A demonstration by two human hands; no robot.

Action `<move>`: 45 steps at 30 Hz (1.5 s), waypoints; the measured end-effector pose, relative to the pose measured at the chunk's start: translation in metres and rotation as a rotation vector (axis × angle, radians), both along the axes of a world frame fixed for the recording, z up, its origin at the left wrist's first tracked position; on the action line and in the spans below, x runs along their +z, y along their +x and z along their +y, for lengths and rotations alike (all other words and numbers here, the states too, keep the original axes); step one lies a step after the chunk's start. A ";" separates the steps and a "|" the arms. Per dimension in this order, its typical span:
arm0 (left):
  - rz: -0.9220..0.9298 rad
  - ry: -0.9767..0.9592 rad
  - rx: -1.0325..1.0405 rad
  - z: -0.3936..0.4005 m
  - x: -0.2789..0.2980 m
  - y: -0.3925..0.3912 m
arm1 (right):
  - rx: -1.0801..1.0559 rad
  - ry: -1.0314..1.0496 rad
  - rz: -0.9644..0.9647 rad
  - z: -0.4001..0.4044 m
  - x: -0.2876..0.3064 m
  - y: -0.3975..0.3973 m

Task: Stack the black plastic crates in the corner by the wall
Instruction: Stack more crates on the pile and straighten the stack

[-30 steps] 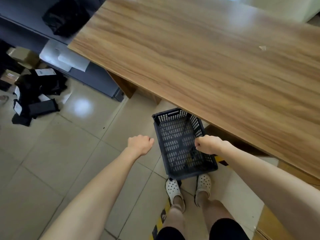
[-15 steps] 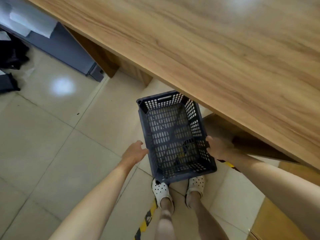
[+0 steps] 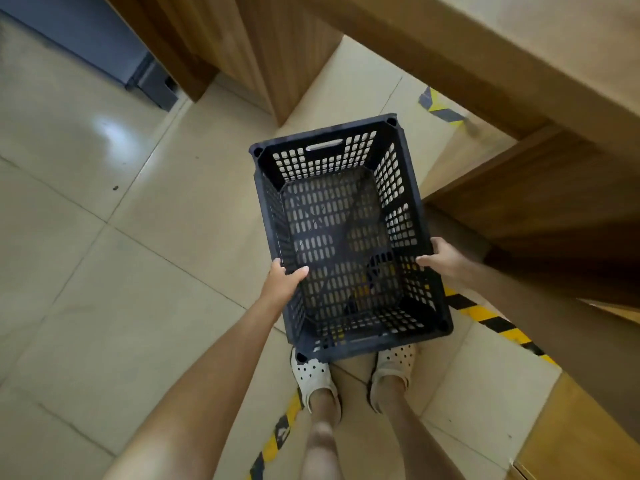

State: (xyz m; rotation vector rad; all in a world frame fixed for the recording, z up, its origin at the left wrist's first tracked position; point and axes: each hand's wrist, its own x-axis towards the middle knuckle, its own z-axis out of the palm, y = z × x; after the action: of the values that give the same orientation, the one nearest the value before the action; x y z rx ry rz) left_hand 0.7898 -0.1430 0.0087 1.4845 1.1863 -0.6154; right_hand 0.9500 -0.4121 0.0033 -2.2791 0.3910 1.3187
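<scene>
In the head view, an empty black crate (image 3: 349,233) was held above the tiled floor (image 3: 114,258), beside the wooden worktop (image 3: 540,64) and over the feet. The left hand (image 3: 282,280) was clamped on the left rim, the right hand (image 3: 443,259) on the right rim. The crate was judged light, stiff and easily carried by its long rims. Half a second earlier, the left hand had not yet been closed on it.

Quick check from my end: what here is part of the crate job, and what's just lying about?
Job: crate, left hand, right hand, both gripping its rim.
Lying about: wooden table, grey cabinet, striped floor tape.
</scene>
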 end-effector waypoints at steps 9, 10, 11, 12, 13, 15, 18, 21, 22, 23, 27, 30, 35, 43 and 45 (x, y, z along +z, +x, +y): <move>0.040 0.029 0.102 0.006 -0.035 -0.009 | -0.134 0.006 0.038 0.010 -0.018 0.007; 0.031 0.008 0.132 0.010 -0.035 -0.009 | -0.145 0.014 0.040 0.008 -0.017 0.007; 0.033 -0.008 0.163 0.014 -0.033 -0.008 | -0.154 0.017 0.044 0.007 -0.015 0.008; 0.054 -0.042 0.189 0.020 -0.027 -0.007 | -0.154 0.012 0.048 0.005 -0.011 0.008; 0.085 -0.086 0.204 0.027 -0.022 -0.007 | -0.143 0.003 0.053 0.005 -0.007 0.008; 0.126 -0.167 0.196 0.042 -0.012 -0.010 | -0.106 -0.018 0.053 0.008 0.002 0.007; 0.105 -0.165 0.148 0.054 0.009 -0.012 | -0.081 -0.054 0.024 0.012 0.020 0.006; 0.089 -0.054 0.049 0.063 0.035 -0.008 | 0.004 -0.061 0.004 0.021 0.042 0.006; 0.089 -0.011 0.003 0.068 0.045 -0.008 | 0.047 -0.068 0.010 0.026 0.051 0.006; 0.093 0.023 -0.041 0.073 0.057 -0.008 | 0.085 -0.076 0.020 0.032 0.060 0.006; 0.103 0.076 -0.177 0.094 0.107 -0.029 | 0.262 -0.147 0.072 0.063 0.102 0.001; 0.171 0.194 -0.314 0.113 0.153 -0.061 | 0.454 -0.154 0.084 0.097 0.136 -0.005; 0.346 0.330 -0.291 0.147 0.249 -0.132 | 0.757 -0.075 0.069 0.168 0.222 -0.032; 0.319 0.391 -0.084 0.162 0.406 -0.240 | 1.063 0.050 0.134 0.258 0.376 -0.067; 0.286 0.433 -0.029 0.167 0.441 -0.259 | 1.135 0.057 0.096 0.284 0.415 -0.073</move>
State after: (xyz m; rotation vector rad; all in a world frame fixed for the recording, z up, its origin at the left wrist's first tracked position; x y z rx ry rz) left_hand 0.5304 0.0240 0.4493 1.8191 1.5949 -0.6314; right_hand 0.8768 -0.1278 0.4184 -2.4172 -1.0627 1.8545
